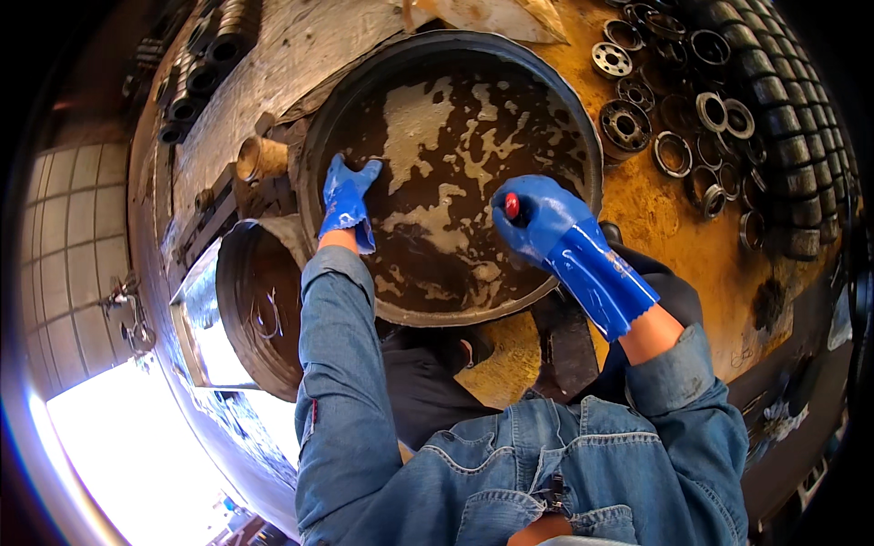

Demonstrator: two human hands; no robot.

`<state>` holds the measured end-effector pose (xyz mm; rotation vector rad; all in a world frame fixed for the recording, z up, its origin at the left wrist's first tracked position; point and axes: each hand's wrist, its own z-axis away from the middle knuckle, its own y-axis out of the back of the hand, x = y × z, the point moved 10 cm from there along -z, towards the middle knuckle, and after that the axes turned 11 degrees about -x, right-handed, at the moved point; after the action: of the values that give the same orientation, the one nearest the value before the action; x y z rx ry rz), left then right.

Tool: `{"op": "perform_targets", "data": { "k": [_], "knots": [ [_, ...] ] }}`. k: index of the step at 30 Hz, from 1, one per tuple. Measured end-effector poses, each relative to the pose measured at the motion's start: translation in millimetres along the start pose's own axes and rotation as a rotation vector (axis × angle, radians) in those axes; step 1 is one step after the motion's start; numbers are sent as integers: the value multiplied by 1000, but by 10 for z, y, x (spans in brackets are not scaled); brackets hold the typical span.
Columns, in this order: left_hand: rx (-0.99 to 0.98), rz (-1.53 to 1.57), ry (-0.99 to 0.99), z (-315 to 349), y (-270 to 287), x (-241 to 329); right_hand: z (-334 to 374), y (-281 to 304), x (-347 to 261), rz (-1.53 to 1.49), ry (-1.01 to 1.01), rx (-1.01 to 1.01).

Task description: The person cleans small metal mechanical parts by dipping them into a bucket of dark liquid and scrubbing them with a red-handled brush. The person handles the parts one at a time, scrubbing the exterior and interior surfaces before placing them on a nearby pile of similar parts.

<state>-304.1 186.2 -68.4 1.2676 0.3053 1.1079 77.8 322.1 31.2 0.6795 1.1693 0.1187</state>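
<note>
A wide round metal basin of murky brown liquid with patches of pale foam is in front of me. My left hand, in a blue rubber glove, is over the liquid close to the basin's left wall. Its thumb stands apart from the fingers, and I see nothing in it. My right hand, gloved the same, is closed over the right part of the basin. From its fist sticks the end of a red handle; the rest of that tool is hidden.
Many metal rings and round flanged parts lie on the yellowish floor to the right. Beyond them are stacked dark cylinders. A second drum-like container stands at the left, near a small rusty cup. Ribbed cylindrical parts lie far left.
</note>
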Motion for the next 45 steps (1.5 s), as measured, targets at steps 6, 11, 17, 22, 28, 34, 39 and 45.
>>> {"op": "perform_targets", "data": {
  "k": [6,11,17,22,28,34,39,45],
  "knots": [
    [7,-138,-40,-676,-266,244,83,98,7,18,40,19],
    [-298,-332,-14,-983,-744,129,99,67,-84,27,54,28],
    [-316,-673,-81,-638,-803,848,102,126,-64,47,38,60],
    [-117,-486,-84,-594,-332,1187,51,56,-82,15,-57,-8],
    [-316,-692,-280,-651,-544,1764,30,17,-12,18,-83,-59],
    [-323,-660,-220,-722,-645,1768,75,104,104,48,-79,14],
    [-165,-758,-374,-881,-657,1590,72,94,36,41,-102,-46],
    [-272,-844,-330,-1230,-666,1567,123,137,-8,22,-17,45]
  ]
}}
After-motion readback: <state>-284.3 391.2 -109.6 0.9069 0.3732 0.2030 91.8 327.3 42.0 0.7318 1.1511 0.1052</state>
